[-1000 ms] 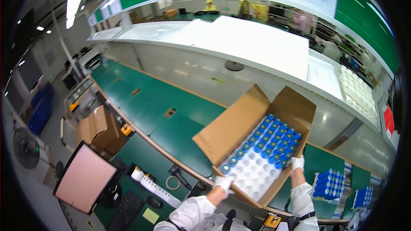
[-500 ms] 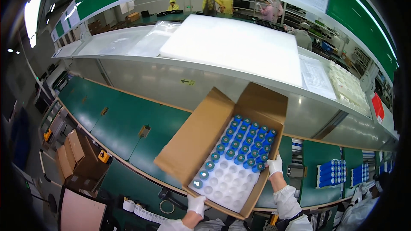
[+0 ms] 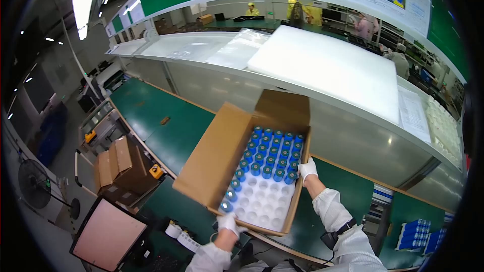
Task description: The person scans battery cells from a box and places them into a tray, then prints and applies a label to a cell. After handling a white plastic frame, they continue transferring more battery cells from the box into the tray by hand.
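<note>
Between my gloved hands is an open cardboard box (image 3: 201,171), tilted over the green bench, its flaps spread. A white foam tray (image 3: 262,204) with round pockets lies inside. Blue cylindrical battery cells (image 3: 267,156) stand in its far rows and down its left edge; the near pockets hold none. My left hand (image 3: 229,224) grips the box's near left corner, fingers partly hidden under the cardboard. My right hand (image 3: 307,169) is closed on the box's right wall.
A shelf with a thick white foam sheet (image 3: 327,70) runs above the bench. More blue cell blocks (image 3: 413,234) stand at right. To the left are a monitor (image 3: 108,234), a label roll (image 3: 174,230), a cardboard carton (image 3: 121,168) on a cart and a fan (image 3: 38,184).
My view has swung to the right-to-left side, showing more of the left area. Both hands have carried the box leftward along the bench, and it has turned slightly more upright in view.
</note>
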A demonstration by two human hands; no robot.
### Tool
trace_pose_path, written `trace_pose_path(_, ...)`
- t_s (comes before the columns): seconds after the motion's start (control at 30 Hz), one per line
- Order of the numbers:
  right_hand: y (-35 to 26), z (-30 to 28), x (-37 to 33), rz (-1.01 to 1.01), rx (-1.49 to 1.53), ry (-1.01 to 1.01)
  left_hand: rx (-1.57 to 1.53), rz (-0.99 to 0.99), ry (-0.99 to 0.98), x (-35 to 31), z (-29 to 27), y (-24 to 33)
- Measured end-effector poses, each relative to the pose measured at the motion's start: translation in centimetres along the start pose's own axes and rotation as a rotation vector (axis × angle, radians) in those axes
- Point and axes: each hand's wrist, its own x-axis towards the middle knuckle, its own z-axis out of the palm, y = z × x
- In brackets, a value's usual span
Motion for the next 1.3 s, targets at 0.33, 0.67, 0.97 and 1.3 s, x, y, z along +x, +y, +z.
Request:
trace_pose_path(0.33, 3.3, 4.0, 3.4, -0.004, -0.016, 0.114, 0.207, 0.153, 0.103, 1.9, -1.1, 4.8)
trace_pose_path(0.67, 3.7, 3.0, -0.5, -0.072, 0.138, 0.182, 0.259, 0.170, 0.113, 0.1, -0.1, 6.9)
trace_pose_path(0.97, 6.1, -2.6, -7.8, -0.331, -0.032, 0.228, 0.241, 0.361, 0.084, -3.2, -3.3, 4.9)
trace_pose_path(1.3, 27.7, -5.1, -25.2, -0.979, -0.531, -0.441, 0.632, 0.724, 0.914, -15.4, -32.7, -14.0)
